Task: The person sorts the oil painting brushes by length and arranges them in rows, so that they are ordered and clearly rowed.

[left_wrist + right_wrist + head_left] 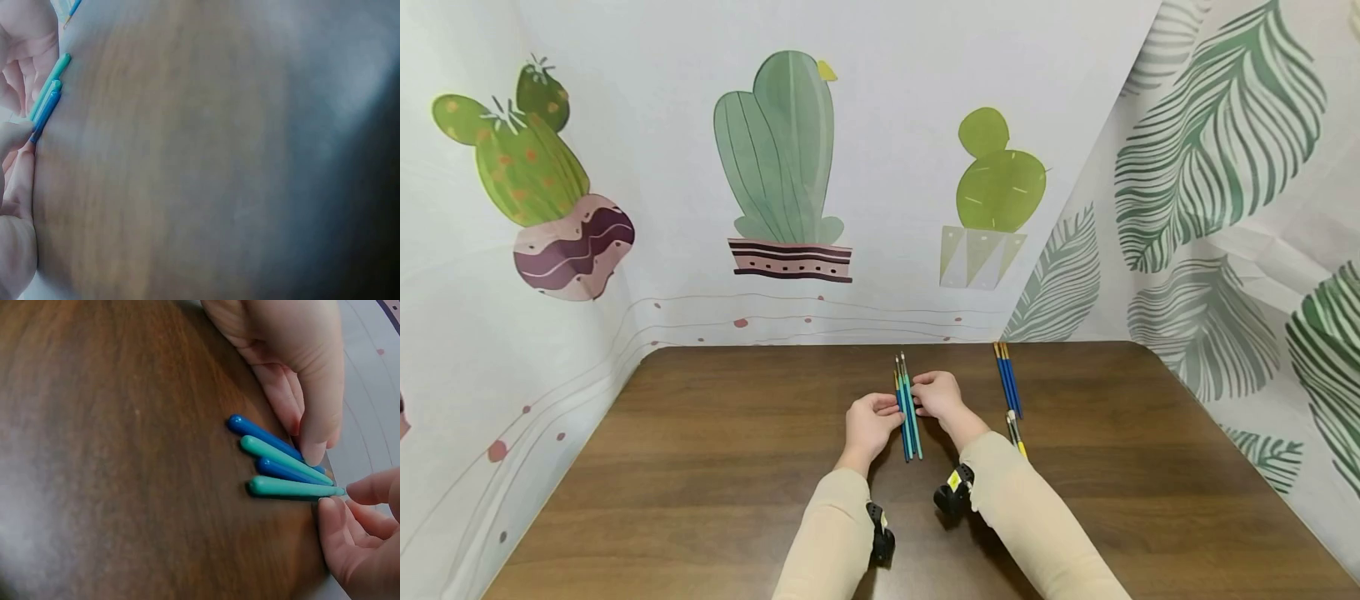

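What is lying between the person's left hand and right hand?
Four paintbrushes, two blue-handled and two teal-handled, lie between the left hand and the right hand. The head and right wrist views show this.

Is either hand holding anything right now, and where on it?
Left hand and right hand flank four paintbrushes at the handles' bristle-side half; whether either grips them cannot be told.
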Demonstrator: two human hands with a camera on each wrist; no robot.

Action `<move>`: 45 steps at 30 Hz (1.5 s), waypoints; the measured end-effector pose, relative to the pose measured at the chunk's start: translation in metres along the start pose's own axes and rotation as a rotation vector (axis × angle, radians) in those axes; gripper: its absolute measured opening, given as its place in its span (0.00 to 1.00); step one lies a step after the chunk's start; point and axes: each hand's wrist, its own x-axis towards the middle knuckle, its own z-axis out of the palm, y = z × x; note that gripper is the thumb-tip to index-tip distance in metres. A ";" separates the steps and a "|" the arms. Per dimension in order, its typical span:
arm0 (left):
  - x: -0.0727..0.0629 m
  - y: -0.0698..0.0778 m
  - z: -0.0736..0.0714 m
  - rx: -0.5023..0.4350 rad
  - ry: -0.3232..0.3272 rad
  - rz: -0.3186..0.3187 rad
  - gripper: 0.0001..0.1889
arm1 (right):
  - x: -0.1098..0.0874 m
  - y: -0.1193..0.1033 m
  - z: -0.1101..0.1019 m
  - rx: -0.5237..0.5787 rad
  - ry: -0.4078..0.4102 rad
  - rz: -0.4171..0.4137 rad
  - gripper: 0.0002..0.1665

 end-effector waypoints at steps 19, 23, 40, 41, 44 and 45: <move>-0.001 0.001 0.000 0.019 0.000 0.011 0.14 | 0.007 0.000 0.009 -0.281 0.115 -0.068 0.14; -0.001 0.000 0.000 0.015 0.002 0.026 0.14 | 0.005 -0.001 0.007 -0.245 0.109 -0.059 0.14; -0.002 0.001 0.001 0.008 0.001 0.033 0.14 | -0.006 -0.005 -0.012 -0.010 0.038 -0.043 0.17; -0.002 0.001 0.001 0.009 0.002 0.035 0.14 | -0.006 -0.005 -0.013 0.006 0.032 -0.042 0.17; -0.002 0.001 0.001 0.012 0.002 0.042 0.14 | -0.008 -0.005 -0.017 0.049 0.014 -0.042 0.18; -0.002 0.001 0.001 0.010 0.003 0.042 0.15 | -0.008 -0.005 -0.018 0.061 0.006 -0.043 0.19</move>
